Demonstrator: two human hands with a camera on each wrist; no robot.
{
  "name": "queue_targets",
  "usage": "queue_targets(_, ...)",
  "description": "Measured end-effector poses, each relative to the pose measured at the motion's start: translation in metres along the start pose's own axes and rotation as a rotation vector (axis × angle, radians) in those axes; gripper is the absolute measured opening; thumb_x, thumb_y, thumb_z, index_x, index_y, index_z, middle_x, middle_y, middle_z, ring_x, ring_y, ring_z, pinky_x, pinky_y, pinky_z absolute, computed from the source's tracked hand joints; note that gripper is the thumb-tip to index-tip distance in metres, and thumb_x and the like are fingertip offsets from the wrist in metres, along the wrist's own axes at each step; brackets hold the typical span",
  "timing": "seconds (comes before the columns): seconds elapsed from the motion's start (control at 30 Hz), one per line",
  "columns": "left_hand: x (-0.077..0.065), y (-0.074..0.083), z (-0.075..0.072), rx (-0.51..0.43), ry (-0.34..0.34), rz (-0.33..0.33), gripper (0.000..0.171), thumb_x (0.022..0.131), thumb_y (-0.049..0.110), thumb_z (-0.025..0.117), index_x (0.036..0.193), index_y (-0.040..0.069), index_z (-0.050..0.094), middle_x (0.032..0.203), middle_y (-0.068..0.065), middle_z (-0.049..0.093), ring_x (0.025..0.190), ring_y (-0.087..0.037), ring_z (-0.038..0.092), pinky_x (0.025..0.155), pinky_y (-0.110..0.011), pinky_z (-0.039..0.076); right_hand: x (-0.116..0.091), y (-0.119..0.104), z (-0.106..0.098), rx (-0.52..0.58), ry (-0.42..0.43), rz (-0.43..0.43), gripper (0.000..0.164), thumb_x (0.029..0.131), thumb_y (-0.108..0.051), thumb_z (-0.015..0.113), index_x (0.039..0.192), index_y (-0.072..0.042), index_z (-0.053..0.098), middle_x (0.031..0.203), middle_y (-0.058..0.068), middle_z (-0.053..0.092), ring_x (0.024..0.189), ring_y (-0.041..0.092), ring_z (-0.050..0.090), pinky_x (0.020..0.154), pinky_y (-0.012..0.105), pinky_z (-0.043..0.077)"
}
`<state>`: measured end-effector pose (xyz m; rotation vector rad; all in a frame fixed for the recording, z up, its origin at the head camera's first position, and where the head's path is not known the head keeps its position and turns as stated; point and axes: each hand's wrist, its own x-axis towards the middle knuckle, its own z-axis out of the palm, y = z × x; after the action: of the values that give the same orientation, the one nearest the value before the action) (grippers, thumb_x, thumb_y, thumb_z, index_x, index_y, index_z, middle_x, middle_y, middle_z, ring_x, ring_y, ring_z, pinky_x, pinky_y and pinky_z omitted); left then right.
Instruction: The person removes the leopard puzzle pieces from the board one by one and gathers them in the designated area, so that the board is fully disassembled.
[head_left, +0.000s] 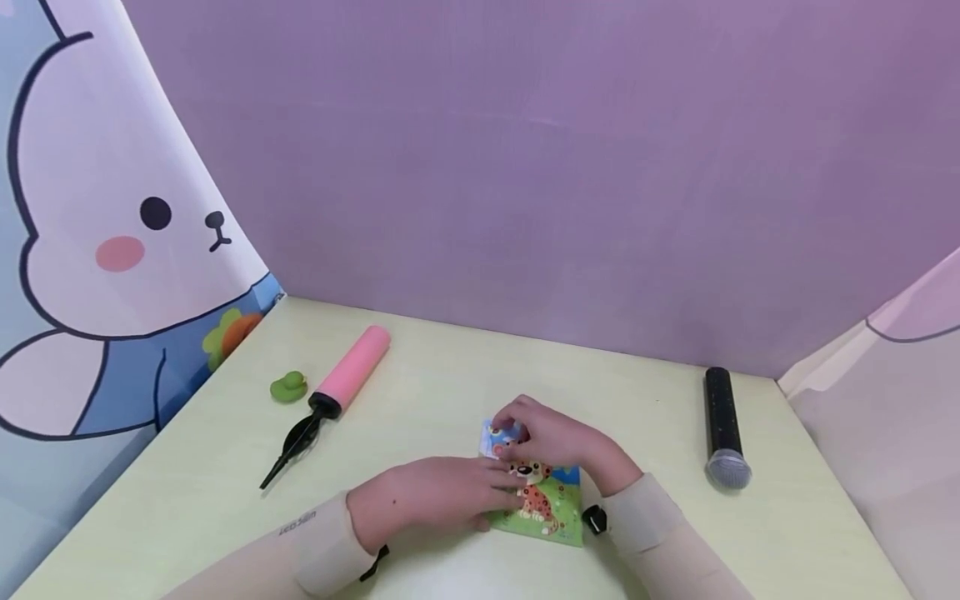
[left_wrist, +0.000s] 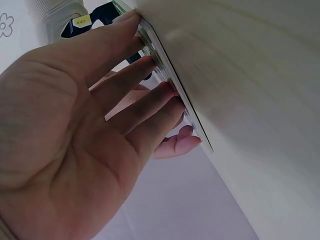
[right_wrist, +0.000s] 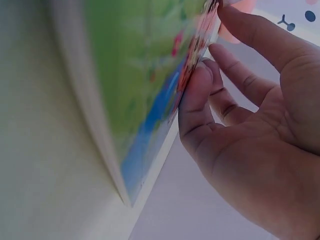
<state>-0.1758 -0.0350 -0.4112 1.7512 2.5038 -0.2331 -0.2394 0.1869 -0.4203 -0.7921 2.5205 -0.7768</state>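
Observation:
A small flat picture board [head_left: 536, 504] with a spotted cartoon leopard on green and blue lies on the table. My left hand [head_left: 438, 496] lies across its left side, fingers extended and fingertips on the picture. In the left wrist view, the fingertips meet the board's thin edge [left_wrist: 172, 75]. Over the upper left corner is my right hand [head_left: 551, 433], its fingers bent and the fingertips and thumb at the picture surface. The right wrist view shows the thumb [right_wrist: 260, 30] apart from the bent fingers; I cannot tell whether they pinch a piece.
A pink hand pump [head_left: 356, 371] with a black nozzle lies to the left, beside a small green rubber duck [head_left: 289, 387]. A black microphone [head_left: 723, 425] with a silver head lies at the right. The purple backdrop [head_left: 525, 183] rises at the table's far edge.

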Motion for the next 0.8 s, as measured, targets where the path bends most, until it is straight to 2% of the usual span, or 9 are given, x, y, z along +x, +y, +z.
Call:
queue_targets(0.5, -0.002, -0.0006, 0.0025, -0.049, 0.029, -0.008, 0.047, 0.104, 0.028, 0.07, 0.151, 0.026, 0.061, 0.165, 0.007, 0.052, 0.155, -0.014, 0.047, 0.125, -0.024, 0.045, 0.0053, 0.0013, -0.0019, 0.0, -0.038, -0.005, 0.036, 0.102, -0.029, 0.074, 0.133, -0.013, 0.064, 0.128, 0.008, 0.055, 0.1, 0.017, 0.057, 0.088, 0.032, 0.055)
queue_targets(0.8, -0.0013, 0.0023, -0.0015, -0.053, -0.006, -0.041, 0.048, 0.105, 0.03, 0.069, 0.152, 0.029, 0.06, 0.166, 0.009, 0.05, 0.157, -0.013, 0.044, 0.127, -0.023, 0.042, 0.0062, 0.0038, -0.0033, 0.031, -0.047, 0.018, 0.036, 0.103, -0.029, 0.072, 0.133, -0.014, 0.06, 0.131, 0.009, 0.049, 0.1, 0.017, 0.057, 0.086, 0.03, 0.054)
